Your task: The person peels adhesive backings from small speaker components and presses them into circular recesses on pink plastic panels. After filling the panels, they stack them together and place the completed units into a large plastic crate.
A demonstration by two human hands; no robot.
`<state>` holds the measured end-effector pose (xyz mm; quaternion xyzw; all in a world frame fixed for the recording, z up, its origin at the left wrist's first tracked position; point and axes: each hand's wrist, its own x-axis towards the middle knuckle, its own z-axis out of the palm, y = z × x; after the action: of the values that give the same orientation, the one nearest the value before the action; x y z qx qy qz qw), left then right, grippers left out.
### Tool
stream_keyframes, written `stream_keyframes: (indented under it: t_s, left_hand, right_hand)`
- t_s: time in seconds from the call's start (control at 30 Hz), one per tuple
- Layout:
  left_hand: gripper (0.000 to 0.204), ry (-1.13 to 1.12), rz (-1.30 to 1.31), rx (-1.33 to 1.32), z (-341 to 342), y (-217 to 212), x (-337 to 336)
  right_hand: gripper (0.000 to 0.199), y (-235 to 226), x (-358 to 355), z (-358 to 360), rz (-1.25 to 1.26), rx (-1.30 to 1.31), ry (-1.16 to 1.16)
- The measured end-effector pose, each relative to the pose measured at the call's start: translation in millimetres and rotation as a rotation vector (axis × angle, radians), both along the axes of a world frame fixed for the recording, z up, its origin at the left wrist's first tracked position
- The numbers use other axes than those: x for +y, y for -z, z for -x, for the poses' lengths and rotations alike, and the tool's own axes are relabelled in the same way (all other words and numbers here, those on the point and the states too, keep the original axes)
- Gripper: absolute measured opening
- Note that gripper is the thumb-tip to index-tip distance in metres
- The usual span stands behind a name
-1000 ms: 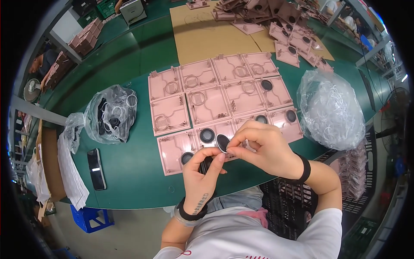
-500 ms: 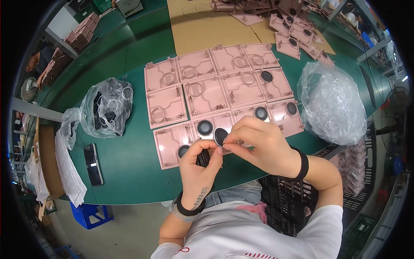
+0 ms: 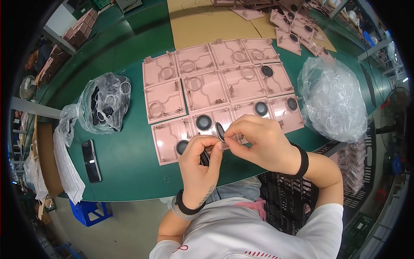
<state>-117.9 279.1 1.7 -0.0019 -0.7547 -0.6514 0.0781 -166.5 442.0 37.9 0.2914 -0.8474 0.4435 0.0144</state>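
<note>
A green bench (image 3: 129, 164) fills most of the view. On it lies a sheet of brown cardboard (image 3: 202, 21) at the far side, and nearer, a block of pink plastic panels (image 3: 215, 86) laid edge to edge in three rows; several of them carry round black discs (image 3: 203, 122) seated in their recesses. To the right of the panels sits a large clear bag (image 3: 332, 99) of pale rings, and to the left a smaller clear bag (image 3: 105, 101) of dark and white rings. A black phone (image 3: 91, 159) lies flat near the left front edge of the bench, beside a white sheet of paper (image 3: 69, 168).

Above the near row of panels, the two hands meet. The right hand (image 3: 263, 142) has its grip pinched on a small black disc (image 3: 220, 131), held on edge between thumb and fingertips. The left hand (image 3: 200, 162) is curled, its grip closed around a few more dark discs (image 3: 204, 158), its thumb and forefinger touching the disc that the right hand holds. Both wrists wear black bands.
</note>
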Motion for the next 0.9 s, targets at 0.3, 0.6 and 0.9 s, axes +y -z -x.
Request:
stream_keyframes:
  t_s: [0.3,0.6,0.9]
  left_hand:
    - [0.008,-0.017,0.045,0.02,-1.2,0.5,1.3]
    - [0.008,-0.053,0.124,0.162,1.2,0.4,6.7]
    - [0.008,0.011,-0.276,-0.17,-2.4,-6.3,-0.1]
  right_hand:
    - [0.018,0.1,-1.0,2.6,0.007,0.036,-0.018]
    - [0.018,2.0,-6.3,-3.1,0.028,0.046,0.036]
    - [0.018,3.5,6.5,25.5,0.406,-0.738,0.137]
